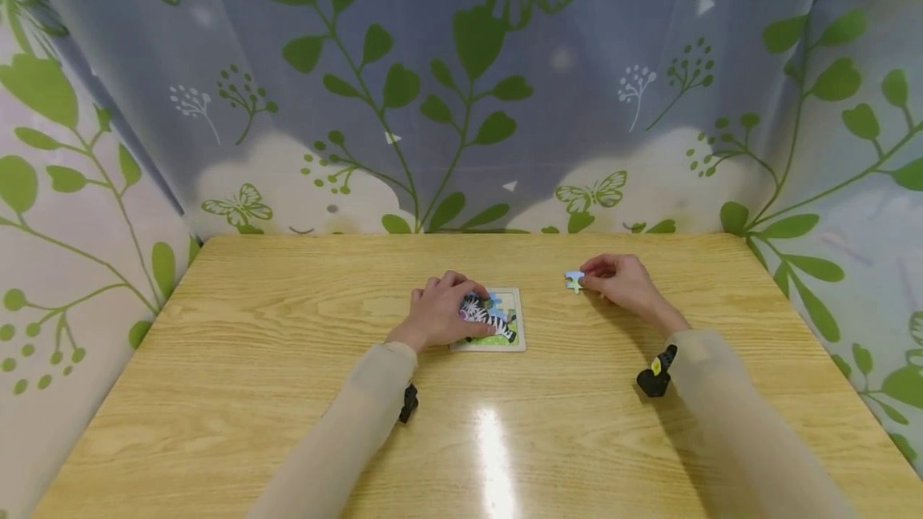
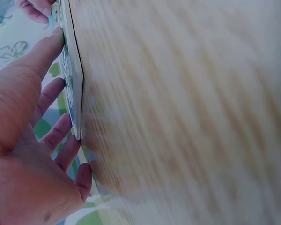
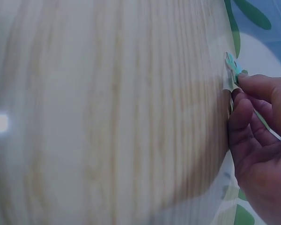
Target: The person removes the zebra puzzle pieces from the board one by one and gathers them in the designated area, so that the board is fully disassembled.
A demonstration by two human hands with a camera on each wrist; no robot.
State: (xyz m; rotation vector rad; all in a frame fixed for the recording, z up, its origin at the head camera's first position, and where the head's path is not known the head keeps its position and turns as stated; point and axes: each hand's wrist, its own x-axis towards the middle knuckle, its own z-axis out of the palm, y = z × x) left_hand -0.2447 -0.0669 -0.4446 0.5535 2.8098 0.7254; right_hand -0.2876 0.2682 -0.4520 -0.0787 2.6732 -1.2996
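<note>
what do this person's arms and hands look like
The left sleeve and right sleeve are long and pale cream. A black wrist device shows on the left; another, with a yellow mark, on the right. The left hand and right hand wear no gloves.

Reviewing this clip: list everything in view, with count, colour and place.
table: one, light brown wood grain, beneath everything
curtains: number unclear, blue-grey and whitish with green leaves, behind and beside the table
puzzle board: one, pale-rimmed with black-and-white zebra, on the table
loose piece: one, blue and green, right of the board
wrist devices: two, black, one per wrist
sleeves: two, cream, on the forearms
left hand: one, bare, on the board
right hand: one, bare, pinching the piece
</note>
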